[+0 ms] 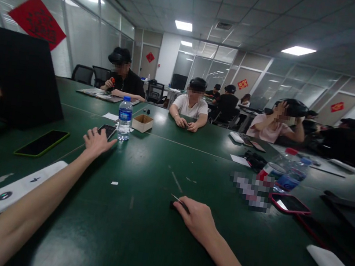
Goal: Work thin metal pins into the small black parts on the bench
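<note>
On the worktop (140,234), a white device (24,185) lies partly behind the left forearm, with a green-edged phone (42,143) above it, near twelve o'clock. The left hand (97,142) is open, fingers spread at the near edge of a dark phone (108,130) at its one o'clock; I cannot tell whether it grips it. Just beside that phone stands a water bottle (125,118), with an open box (142,123) at the bottle's three o'clock. The right hand (196,218) is partly closed, fingers curled by a small dark piece (172,204) and a thin stick (176,198) pointing to ten o'clock; its exact hold is hidden. At that hand's two o'clock is a red-capped bottle (276,165).
</note>
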A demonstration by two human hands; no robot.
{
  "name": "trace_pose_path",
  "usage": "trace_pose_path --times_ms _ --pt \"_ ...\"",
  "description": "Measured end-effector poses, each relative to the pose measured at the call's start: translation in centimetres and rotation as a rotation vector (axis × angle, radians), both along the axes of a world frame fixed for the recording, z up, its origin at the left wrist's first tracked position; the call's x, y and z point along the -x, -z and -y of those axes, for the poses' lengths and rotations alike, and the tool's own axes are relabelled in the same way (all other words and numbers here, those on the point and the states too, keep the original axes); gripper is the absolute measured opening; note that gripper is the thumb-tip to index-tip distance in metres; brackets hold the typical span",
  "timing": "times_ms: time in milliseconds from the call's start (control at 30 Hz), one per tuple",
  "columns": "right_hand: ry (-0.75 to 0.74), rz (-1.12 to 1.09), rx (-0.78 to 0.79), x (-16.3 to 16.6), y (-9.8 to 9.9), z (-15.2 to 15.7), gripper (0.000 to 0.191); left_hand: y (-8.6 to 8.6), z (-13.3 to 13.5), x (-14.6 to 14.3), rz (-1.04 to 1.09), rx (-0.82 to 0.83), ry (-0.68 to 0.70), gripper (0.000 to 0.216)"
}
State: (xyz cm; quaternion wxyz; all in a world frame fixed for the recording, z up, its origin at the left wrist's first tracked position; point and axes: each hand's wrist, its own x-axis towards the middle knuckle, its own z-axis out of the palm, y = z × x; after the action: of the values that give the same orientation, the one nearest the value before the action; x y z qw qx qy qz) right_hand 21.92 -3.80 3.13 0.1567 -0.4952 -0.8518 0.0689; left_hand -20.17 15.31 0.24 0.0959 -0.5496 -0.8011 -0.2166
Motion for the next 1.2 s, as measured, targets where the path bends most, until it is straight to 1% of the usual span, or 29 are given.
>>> trace_pose_path --times_ms 67,133,267,367,433,600,700,933,1200 --pt "0.009 0.004 -0.003 0.0 0.0 -0.1 0.039 0.8 -0.6 1.0 0.029 0.041 -0.031 0.083" --pt "0.020 0.017 -0.008 0.1 0.0 -0.1 0.038 1.4 -1.2 1.6 0.053 0.073 -0.042 0.084" --pt "0.019 0.017 -0.002 0.1 0.0 -0.1 0.037 1.9 -1.9 2.2 0.094 0.113 -0.053 0.080" --pt "0.015 0.012 -0.001 0.1 -0.1 -0.1 0.037 1.8 -1.7 2.6 0.136 0.092 -0.082 0.087" --pt "0.013 0.018 -0.003 0.2 -0.1 -0.1 0.038 1.7 -1.4 2.8 0.160 0.076 -0.096 0.087" --pt "0.014 0.017 0.013 0.2 -0.4 0.0 0.040 1.4 -0.1 2.9 0.158 0.054 -0.096 0.071" --pt "0.009 0.005 0.034 0.1 -0.4 0.1 0.041 1.4 0.4 2.9 0.151 0.058 -0.083 0.065" --pt "0.024 0.020 0.034 0.1 -0.4 0.2 0.041 1.1 1.0 2.7 0.127 0.079 -0.026 0.064" --pt "0.031 0.025 0.043 0.2 -0.5 0.2 0.040 1.1 1.0 2.5 0.098 0.088 -0.020 0.060"
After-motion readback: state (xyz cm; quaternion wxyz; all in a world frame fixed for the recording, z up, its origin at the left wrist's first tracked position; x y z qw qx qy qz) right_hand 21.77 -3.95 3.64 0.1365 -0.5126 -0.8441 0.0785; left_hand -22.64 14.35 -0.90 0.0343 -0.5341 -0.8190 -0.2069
